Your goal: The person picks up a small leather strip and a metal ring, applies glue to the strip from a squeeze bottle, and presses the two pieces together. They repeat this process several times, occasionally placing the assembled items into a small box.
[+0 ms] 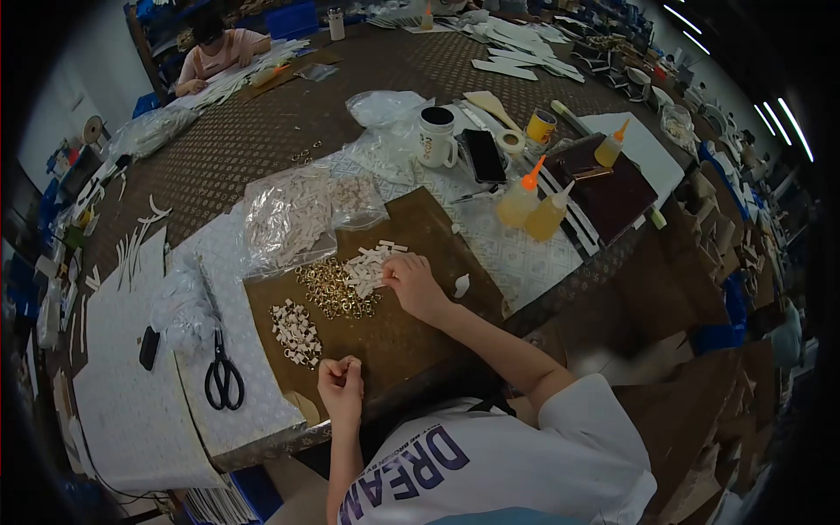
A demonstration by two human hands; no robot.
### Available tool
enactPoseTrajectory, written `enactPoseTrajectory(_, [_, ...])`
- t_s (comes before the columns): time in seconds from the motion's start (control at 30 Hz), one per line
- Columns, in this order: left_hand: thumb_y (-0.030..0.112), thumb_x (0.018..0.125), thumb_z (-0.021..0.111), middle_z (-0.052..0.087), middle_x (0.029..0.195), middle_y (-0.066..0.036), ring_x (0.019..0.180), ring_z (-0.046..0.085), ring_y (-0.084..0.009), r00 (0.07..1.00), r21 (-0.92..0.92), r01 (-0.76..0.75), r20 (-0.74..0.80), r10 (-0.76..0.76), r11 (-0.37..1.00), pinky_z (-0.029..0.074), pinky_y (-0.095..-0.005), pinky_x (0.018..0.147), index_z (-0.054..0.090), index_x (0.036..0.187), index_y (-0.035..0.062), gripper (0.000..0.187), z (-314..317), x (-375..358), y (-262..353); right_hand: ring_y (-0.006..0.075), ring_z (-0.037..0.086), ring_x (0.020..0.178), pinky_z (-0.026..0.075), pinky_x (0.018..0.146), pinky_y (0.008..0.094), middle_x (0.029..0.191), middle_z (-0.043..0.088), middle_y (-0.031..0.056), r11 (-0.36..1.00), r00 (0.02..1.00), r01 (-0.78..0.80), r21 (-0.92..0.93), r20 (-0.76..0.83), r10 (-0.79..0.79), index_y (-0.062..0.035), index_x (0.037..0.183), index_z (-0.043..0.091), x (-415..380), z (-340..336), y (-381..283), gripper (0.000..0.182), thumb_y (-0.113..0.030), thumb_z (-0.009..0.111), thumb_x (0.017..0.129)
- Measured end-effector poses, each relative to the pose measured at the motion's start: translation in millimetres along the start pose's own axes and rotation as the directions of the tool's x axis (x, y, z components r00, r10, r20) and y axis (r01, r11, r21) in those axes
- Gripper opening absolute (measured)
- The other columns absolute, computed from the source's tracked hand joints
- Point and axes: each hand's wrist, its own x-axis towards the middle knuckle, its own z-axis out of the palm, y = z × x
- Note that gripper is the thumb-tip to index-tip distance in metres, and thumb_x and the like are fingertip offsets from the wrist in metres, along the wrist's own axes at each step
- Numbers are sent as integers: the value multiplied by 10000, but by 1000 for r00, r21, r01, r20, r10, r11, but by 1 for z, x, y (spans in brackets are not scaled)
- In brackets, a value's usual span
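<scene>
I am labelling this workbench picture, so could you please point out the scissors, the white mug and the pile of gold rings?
scissors (224,376): head view, on the black handles.
white mug (435,140): head view, on its side wall.
pile of gold rings (331,289): head view, middle of the heap.

Scissors (224,378) left of brown board (411,337)

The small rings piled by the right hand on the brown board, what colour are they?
Gold-coloured metal rings, in the head view.
</scene>
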Motion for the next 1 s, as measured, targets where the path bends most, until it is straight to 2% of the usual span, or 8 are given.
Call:
enactPoseTrajectory(0.13, [-26,863,568,614,864,-95,420,376,-29,1000,11,-2,13,2,1000,270,-181,341,301,775,123,318,-2,1,-3,205,592,762,448,686,321,811,588,82,794,942,-330,511,121,314,-16,859,535,-10,-18,-31,59,-12,589,837])
enactPoseTrajectory(0.27, [-44,861,559,602,882,-84,499,394,-25,1000,13,8,18,-9,1000,306,-169,408,308,733,115,324,1,0,-2,119,615,720,477,621,252,830,643,67,803,926,-372,465,237,292,-2,928,619,-38,-16,-48,78,-22,596,855])
enactPoseTrajectory(0.37, [-63,860,546,587,888,-75,612,410,-30,993,170,-115,23,112,979,336,-156,509,324,701,101,319,-1,0,-21,112,627,762,494,677,241,858,653,69,665,861,-507,548,364,357,-15,969,663,-60,-13,-59,136,-56,633,843])
enactPoseTrajectory(0.47, [-71,858,546,576,881,-63,697,420,-41,932,342,-361,135,335,867,359,-157,615,343,691,87,306,-5,3,-36,120,633,776,500,688,244,867,656,72,690,842,-531,491,393,369,-18,965,663,-68,-15,-69,133,-64,640,843])
enactPoseTrajectory(0.57, [-64,854,563,583,892,-56,713,477,-51,936,343,-351,121,329,872,405,-172,661,353,685,80,306,-3,3,-35,129,631,767,496,677,244,877,659,75,723,863,-494,483,376,338,-19,959,665,-72,-14,-72,138,-88,655,840])
enactPoseTrajectory(0.67, [-62,841,589,614,893,-44,695,524,-54,996,165,-32,-73,44,986,437,-195,653,436,695,63,246,22,-8,4,135,630,767,496,671,247,880,663,77,747,861,-470,471,430,271,-22,965,662,-69,-17,-70,164,-120,674,834])
enactPoseTrajectory(0.77, [-50,841,606,623,851,-38,713,550,-67,993,229,-73,-75,92,971,449,-194,668,556,767,21,114,25,-11,5,126,629,751,498,661,251,862,663,77,782,894,-381,493,411,176,-22,973,657,-76,-7,-61,180,-136,677,835])
enactPoseTrajectory(1.0, [-50,827,629,628,804,-29,723,570,-84,994,295,-111,48,101,949,462,-202,691,652,939,-19,118,7,-13,7,109,629,736,501,654,253,829,656,67,595,738,-606,528,652,172,6,952,638,-68,-14,-69,161,-125,647,859])
